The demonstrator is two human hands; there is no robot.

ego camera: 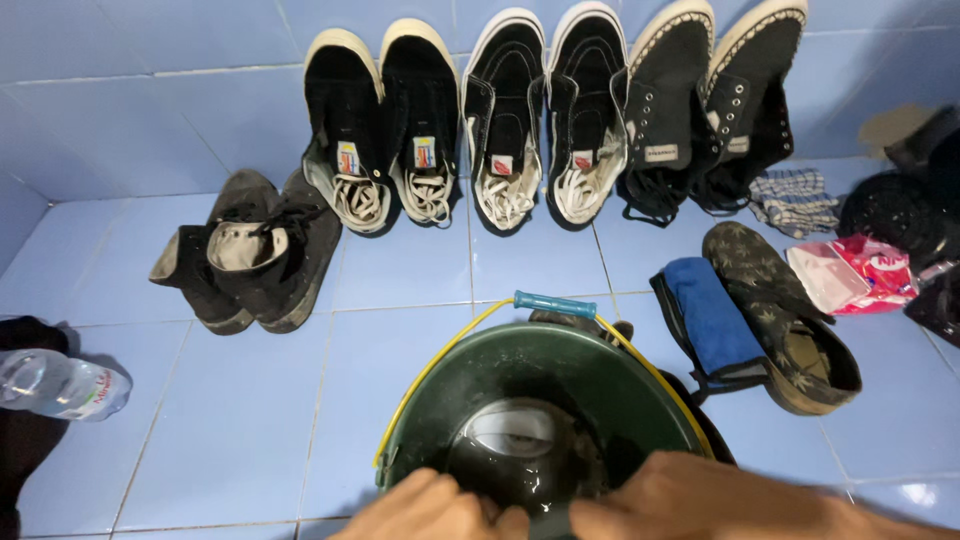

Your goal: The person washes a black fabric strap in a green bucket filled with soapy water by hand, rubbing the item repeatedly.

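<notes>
Down near, left hand (432, 505) and right hand (668, 494) both grasping a dark shoe (528, 450) in the green bucket (560, 365), clear label-wrapped bottle (58, 385) far left, pink-and-white packet (852, 274) right, small red-and-yellow tongue labels on black sneakers (380, 125) far.

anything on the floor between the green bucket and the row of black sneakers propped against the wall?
Head view: only bare blue tiled floor between the dark green plastic bucket and the black lace-up sneakers leaning on the wall.

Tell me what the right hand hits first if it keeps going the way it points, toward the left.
The left hand: the right hand points left along the green bucket's near rim, and their fingertips look nearly touching already. Depth is unclear, though.
</notes>
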